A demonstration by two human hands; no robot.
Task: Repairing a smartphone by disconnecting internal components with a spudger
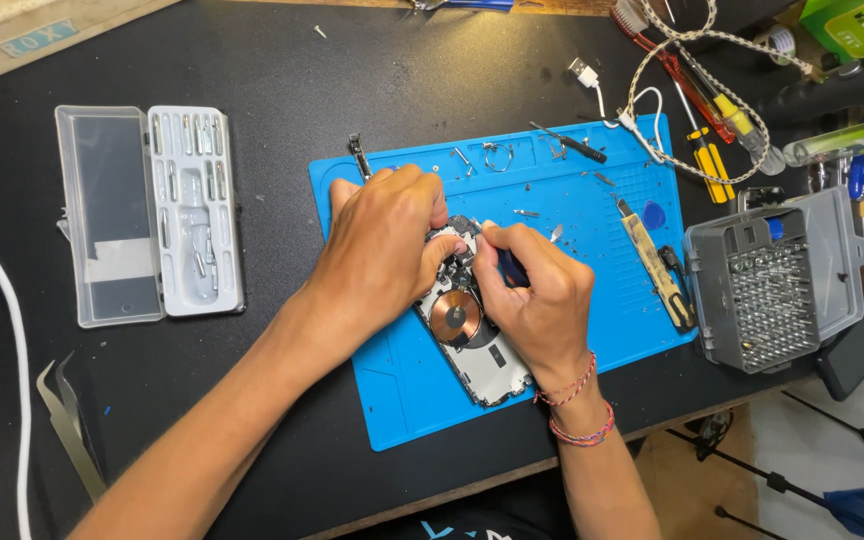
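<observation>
An opened phone frame point(472, 345) with a copper-coloured coil lies on a blue work mat point(407, 400). My left hand point(380, 245) rests over the phone's upper end and holds it down. My right hand point(537, 300) grips a small dark-handled tool point(512, 268), its tip hidden at the phone's top, between the two hands. Thread bracelets circle my right wrist. The upper part of the phone is covered by my fingers.
A clear plastic tool case point(152, 215) lies open at the left. A grey screwdriver-bit box point(767, 290) stands at the right, beside a utility knife point(652, 262). Screwdrivers point(712, 160), cables, small screws and metal parts lie along the mat's far side. A dark phone point(862, 340) sits at the table's right edge.
</observation>
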